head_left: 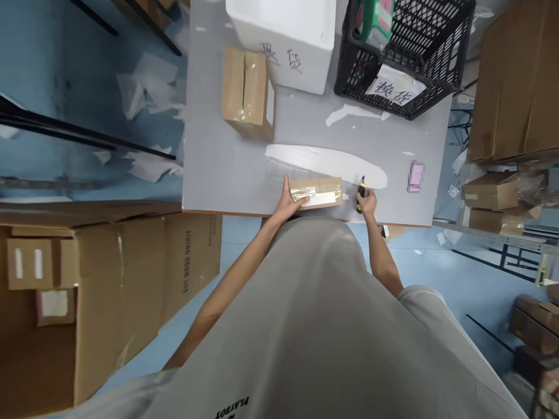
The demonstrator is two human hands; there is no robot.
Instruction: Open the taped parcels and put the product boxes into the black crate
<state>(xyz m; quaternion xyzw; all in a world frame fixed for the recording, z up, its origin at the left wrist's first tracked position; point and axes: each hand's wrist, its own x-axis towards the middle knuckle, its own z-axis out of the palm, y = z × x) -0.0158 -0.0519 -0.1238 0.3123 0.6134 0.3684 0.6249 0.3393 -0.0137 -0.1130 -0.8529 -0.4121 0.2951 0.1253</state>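
A small taped cardboard box (328, 187) with a white label lies near the front edge of the grey table (227, 180). My left hand (288, 201) grips its left end, with the thumb raised along that end and the fingers over its front. In my right hand (367, 203), a black and yellow utility knife (361, 192) points away from me, a short distance right of the box. Behind the box and the knife lies a long strip of white paper (323, 162).
A larger taped carton (244, 87) stands at the back left, beside a white foam box (297, 64). At the back right is a black plastic crate (402, 75) holding a green and pink package (379, 23). A blurred pink item (416, 177) lies right. A big open carton (122, 285) stands at lower left.
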